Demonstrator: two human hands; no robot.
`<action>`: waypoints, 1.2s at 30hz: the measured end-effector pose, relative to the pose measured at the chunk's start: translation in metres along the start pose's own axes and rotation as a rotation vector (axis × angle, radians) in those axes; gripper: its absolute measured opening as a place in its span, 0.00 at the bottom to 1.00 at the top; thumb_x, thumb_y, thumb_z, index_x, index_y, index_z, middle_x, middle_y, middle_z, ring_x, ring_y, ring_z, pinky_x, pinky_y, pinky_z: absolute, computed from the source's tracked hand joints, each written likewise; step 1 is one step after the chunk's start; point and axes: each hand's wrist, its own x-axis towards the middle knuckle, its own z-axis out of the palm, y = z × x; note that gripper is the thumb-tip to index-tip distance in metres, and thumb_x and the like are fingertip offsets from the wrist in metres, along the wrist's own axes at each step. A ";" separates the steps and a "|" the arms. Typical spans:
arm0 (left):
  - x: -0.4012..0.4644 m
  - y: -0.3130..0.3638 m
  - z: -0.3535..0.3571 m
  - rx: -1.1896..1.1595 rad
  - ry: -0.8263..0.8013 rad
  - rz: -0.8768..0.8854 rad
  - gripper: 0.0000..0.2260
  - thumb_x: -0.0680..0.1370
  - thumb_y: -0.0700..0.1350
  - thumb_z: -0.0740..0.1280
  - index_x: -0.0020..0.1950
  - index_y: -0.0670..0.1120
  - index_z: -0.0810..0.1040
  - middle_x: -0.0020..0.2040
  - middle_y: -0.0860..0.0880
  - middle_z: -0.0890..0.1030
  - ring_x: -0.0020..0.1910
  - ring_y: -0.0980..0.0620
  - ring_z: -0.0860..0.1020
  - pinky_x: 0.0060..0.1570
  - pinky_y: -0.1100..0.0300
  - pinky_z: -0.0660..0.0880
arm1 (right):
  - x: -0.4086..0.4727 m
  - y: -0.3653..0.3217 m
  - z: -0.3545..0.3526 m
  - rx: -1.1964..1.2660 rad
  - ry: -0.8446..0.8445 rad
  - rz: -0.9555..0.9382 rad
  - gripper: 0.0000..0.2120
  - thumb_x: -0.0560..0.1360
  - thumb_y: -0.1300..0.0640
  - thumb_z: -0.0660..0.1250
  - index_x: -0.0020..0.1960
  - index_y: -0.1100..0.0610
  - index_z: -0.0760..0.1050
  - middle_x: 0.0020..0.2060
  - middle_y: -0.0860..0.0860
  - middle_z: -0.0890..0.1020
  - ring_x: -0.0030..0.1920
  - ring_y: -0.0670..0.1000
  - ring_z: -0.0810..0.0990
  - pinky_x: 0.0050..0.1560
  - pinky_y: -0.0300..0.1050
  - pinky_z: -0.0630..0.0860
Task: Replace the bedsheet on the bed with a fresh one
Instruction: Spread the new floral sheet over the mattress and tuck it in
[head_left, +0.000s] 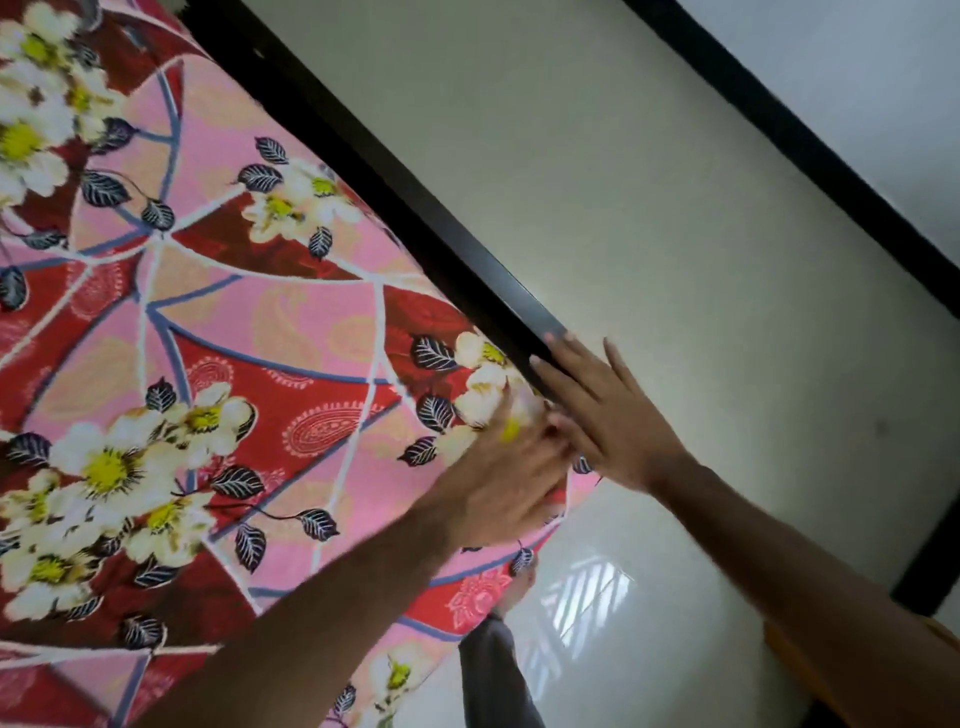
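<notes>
A pink and red floral bedsheet (249, 332) covers the mattress across the left half of the view. The black bed frame (395, 182) runs along its far side, from the top left down toward the hands. My left hand (504, 478) lies on the sheet at the mattress corner, blurred, its fingers pressing into the fabric near the frame. My right hand (602, 410) is flat with straight fingers, touching the frame's end and the sheet's edge. The sheet's edge drops over the mattress corner below the hands.
A glossy pale tiled floor (675, 234) fills the right side, with window light reflected at the bottom. A black skirting strip (831, 156) borders a white wall at the top right. My dark trouser leg (493, 675) shows below the mattress corner.
</notes>
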 end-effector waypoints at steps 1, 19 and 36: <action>-0.006 0.000 -0.007 0.015 0.015 0.082 0.27 0.84 0.57 0.55 0.79 0.45 0.61 0.78 0.42 0.64 0.80 0.42 0.59 0.74 0.29 0.51 | 0.003 0.003 0.001 0.063 0.002 0.042 0.27 0.84 0.47 0.50 0.80 0.55 0.56 0.80 0.53 0.54 0.80 0.52 0.50 0.78 0.60 0.47; -0.072 -0.152 0.005 -0.099 0.192 -1.388 0.31 0.83 0.56 0.52 0.84 0.45 0.50 0.84 0.44 0.49 0.83 0.43 0.46 0.76 0.33 0.50 | 0.227 -0.006 -0.037 -0.228 -0.273 -0.382 0.32 0.82 0.38 0.43 0.81 0.50 0.44 0.80 0.54 0.48 0.80 0.58 0.45 0.77 0.63 0.42; -0.071 -0.161 0.035 -0.028 0.214 -1.380 0.36 0.77 0.55 0.58 0.83 0.45 0.55 0.82 0.42 0.57 0.81 0.37 0.55 0.72 0.27 0.56 | 0.413 -0.094 -0.019 -0.327 -0.217 -1.302 0.32 0.82 0.41 0.51 0.81 0.57 0.51 0.80 0.56 0.52 0.80 0.59 0.48 0.75 0.65 0.48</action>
